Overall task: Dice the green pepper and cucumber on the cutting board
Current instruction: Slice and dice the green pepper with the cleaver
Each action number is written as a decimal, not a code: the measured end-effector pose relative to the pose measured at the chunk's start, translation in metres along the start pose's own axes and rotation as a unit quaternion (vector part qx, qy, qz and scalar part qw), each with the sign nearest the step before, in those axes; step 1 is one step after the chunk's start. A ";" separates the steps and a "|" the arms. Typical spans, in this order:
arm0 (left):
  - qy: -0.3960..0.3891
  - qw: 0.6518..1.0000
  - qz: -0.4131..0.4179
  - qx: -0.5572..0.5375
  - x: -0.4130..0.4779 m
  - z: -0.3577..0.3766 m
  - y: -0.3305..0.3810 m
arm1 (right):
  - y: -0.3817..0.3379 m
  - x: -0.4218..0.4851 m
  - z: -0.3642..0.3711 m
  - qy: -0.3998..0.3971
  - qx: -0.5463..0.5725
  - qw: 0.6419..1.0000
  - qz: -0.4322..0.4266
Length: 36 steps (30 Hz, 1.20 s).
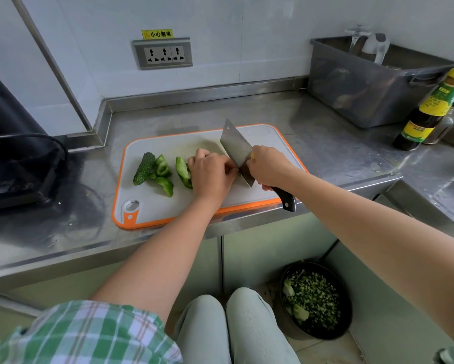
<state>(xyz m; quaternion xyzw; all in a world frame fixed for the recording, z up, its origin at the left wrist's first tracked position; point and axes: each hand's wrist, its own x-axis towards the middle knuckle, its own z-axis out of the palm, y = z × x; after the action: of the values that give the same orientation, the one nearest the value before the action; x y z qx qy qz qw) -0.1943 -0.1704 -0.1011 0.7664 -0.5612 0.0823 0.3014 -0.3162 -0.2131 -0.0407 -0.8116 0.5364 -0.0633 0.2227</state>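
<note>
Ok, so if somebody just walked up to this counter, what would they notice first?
Probably the big cleaver, gripped by the right hand and tilted blade-down on the orange-rimmed cutting board, with the left hand curled right against the blade. Next, the cucumber piece and green pepper pieces lying on the board's left half. Then the dark bowl of chopped greens on the floor, lower right.
</note>
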 end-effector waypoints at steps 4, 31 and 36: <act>0.009 1.000 -0.003 -0.014 0.001 0.001 -0.001 | 0.012 0.004 -0.012 0.035 0.020 0.999 0.001; 0.005 1.000 -0.003 0.030 0.004 0.004 -0.006 | 0.024 0.013 -0.024 -0.016 0.094 0.995 -0.005; -0.006 1.000 0.000 0.024 0.004 0.001 -0.008 | 0.036 0.013 -0.024 -0.027 0.099 0.995 0.022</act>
<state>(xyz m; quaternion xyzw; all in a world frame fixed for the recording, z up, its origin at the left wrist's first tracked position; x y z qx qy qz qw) -0.1857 -0.1730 -0.1032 0.7740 -0.5606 0.0911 0.2800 -0.3490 -0.2431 -0.0366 -0.7752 0.5389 -0.0895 0.3172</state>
